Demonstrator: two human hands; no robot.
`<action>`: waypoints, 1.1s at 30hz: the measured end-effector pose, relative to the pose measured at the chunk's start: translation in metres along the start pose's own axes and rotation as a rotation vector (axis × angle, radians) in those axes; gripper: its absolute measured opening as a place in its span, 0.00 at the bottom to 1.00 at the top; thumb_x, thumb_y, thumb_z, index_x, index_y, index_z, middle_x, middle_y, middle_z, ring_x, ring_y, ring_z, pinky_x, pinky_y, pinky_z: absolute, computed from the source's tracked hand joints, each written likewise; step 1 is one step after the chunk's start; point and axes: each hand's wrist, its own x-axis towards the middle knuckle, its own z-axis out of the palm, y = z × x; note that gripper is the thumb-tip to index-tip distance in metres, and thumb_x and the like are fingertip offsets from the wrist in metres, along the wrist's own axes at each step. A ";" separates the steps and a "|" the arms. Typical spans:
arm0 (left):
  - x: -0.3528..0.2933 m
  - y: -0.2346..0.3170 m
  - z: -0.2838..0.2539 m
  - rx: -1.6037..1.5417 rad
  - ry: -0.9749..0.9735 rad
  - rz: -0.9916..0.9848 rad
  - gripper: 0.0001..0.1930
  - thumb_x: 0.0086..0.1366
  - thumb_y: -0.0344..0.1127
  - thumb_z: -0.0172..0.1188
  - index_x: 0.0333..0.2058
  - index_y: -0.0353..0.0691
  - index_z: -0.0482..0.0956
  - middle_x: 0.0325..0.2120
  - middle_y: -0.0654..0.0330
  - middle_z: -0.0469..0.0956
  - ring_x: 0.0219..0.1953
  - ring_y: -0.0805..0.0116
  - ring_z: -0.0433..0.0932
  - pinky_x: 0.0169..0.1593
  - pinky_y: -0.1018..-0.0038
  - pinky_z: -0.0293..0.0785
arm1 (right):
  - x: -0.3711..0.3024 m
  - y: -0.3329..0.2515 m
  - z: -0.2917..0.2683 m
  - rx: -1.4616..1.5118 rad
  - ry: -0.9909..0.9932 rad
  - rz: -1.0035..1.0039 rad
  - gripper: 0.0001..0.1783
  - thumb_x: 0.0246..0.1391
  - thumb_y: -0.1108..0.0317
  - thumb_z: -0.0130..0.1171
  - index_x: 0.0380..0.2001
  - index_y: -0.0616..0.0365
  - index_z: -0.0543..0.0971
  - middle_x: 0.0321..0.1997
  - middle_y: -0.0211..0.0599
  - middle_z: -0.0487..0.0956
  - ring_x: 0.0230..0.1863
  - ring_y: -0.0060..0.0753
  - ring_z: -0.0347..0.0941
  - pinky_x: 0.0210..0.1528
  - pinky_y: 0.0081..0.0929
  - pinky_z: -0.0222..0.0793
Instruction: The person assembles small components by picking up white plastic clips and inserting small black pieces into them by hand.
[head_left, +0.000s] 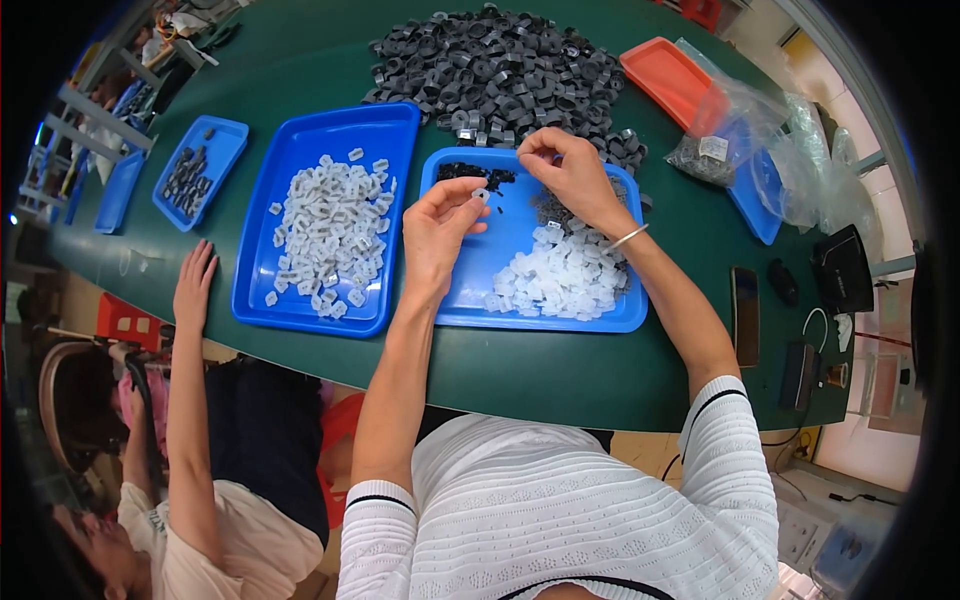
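Observation:
My left hand (pixel 432 240) is closed, pinching a small whitish plastic piece (pixel 481 195) between thumb and fingertips. To its right my right hand (pixel 580 180) is also closed, fingertips together; whatever they may hold is too small to make out. Both hands are over a blue tray (pixel 455 316). In that tray lie tiny black parts (pixel 462 174), a heap of small grey metal-looking parts (pixel 553 211), partly hidden by my right hand, and a pile of flat white pieces (pixel 560 275). Left of it, a second blue tray (pixel 258 215) holds many light grey plastic pieces (pixel 335 235).
A big heap of dark grey rings (pixel 500 75) lies beyond the trays. Further right are an orange tray (pixel 658 75), plastic bags (pixel 790 165) and a phone (pixel 745 318). At left, another person's hand (pixel 194 285) rests on the table near a smaller blue tray (pixel 232 137).

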 end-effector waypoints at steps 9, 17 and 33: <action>-0.001 -0.005 0.005 0.029 -0.039 0.033 0.08 0.60 0.26 0.61 0.39 0.34 0.79 0.30 0.62 0.79 0.29 0.77 0.78 0.32 0.83 0.75 | -0.022 -0.029 0.019 0.982 -0.176 0.524 0.06 0.53 0.66 0.62 0.31 0.56 0.78 0.32 0.24 0.77 0.29 0.15 0.68 0.30 0.15 0.64; -0.002 -0.006 0.001 0.080 -0.049 0.019 0.06 0.60 0.28 0.62 0.35 0.34 0.80 0.26 0.62 0.80 0.26 0.79 0.77 0.30 0.84 0.74 | -0.022 -0.031 0.010 0.764 -0.262 0.426 0.08 0.54 0.65 0.61 0.32 0.58 0.78 0.32 0.24 0.77 0.31 0.14 0.68 0.30 0.15 0.64; -0.002 -0.001 0.002 0.012 -0.085 -0.045 0.12 0.59 0.23 0.60 0.43 0.34 0.79 0.32 0.60 0.79 0.32 0.77 0.77 0.38 0.82 0.75 | -0.020 -0.028 -0.005 0.406 -0.297 0.205 0.08 0.52 0.67 0.60 0.27 0.60 0.78 0.26 0.23 0.75 0.29 0.14 0.67 0.33 0.17 0.64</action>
